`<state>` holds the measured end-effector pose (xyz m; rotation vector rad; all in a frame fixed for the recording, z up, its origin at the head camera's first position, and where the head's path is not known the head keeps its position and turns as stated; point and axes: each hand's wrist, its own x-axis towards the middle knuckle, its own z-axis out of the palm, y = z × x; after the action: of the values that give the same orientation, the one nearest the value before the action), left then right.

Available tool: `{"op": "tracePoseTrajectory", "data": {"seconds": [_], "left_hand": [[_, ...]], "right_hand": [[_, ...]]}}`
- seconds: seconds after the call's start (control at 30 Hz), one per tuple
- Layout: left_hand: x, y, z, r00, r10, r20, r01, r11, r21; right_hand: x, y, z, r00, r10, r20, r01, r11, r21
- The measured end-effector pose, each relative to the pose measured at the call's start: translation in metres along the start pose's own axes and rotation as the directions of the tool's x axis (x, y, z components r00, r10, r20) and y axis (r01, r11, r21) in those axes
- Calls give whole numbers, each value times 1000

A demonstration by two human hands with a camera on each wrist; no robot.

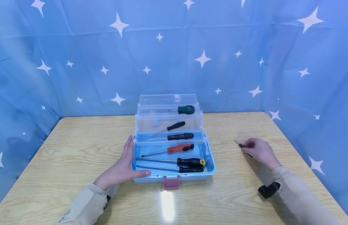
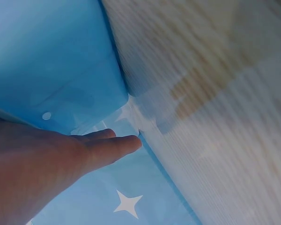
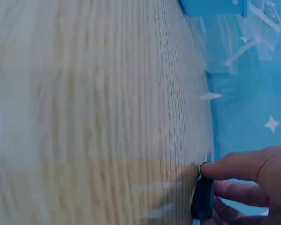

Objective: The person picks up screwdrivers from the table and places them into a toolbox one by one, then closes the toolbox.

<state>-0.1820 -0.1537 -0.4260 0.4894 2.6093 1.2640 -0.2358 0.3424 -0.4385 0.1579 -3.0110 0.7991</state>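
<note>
At the right of the table, my right hand (image 1: 259,153) pinches a small black-handled screwdriver (image 1: 240,145) between thumb and fingers, its metal shaft pointing away to the left. In the right wrist view the dark handle (image 3: 203,197) shows under the fingertips, close over the wood. My left hand (image 1: 121,168) rests along the left side of a light blue toolbox (image 1: 174,178), fingers straight and thumb over its front rim. The box stands open with several screwdrivers in it, among them an orange-and-black one (image 1: 181,148) and a yellow-ended black one (image 1: 191,162). Its clear trays are raised behind.
A green-handled screwdriver (image 1: 186,109) and a slim black one (image 1: 176,126) lie in the clear trays. The pink latch (image 1: 171,183) hangs at the box front. A blue star-patterned curtain (image 1: 174,62) borders the wooden table (image 1: 87,140).
</note>
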Motion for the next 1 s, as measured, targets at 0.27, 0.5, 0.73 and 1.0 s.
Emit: {"op": "tracePoseTrajectory", "data": {"seconds": [0.27, 0.5, 0.73, 1.0], "left_hand": [[-1, 1, -1, 1000, -4, 2, 4, 1000, -5], [1, -2, 1, 1000, 6, -5, -6, 1000, -13], [0, 0, 0, 1000, 0, -4, 0, 1000, -17], [0, 0, -1, 1000, 1, 1, -1, 1000, -13]], "right_hand": [[1, -2, -1, 999, -19, -25, 19, 1000, -23], [1, -5, 0, 998, -22, -55, 22, 1000, 8], [5, -13, -3, 997, -3, -74, 6, 999, 42], [10, -23, -8, 996, -27, -81, 31, 998, 53]]}}
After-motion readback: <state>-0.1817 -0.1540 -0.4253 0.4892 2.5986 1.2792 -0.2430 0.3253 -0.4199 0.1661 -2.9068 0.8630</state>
